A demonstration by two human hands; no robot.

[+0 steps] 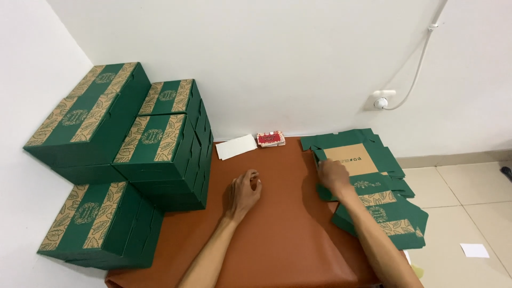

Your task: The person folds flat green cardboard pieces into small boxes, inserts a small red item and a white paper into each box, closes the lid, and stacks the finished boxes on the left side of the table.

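Here the right hand lies open, fingers flat on the top sheet of the loose stack of flat, unfolded green-and-tan cardboard box blanks at the right edge of the brown leather-like mat, while the left hand rests loosely curled and empty mid-mat. The blanks are fanned and overhang the mat's edge, so dragging one could likely pull its neighbours onto the tiled floor.

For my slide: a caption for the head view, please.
Right hand on flat green boxes; left hand on brown mat.
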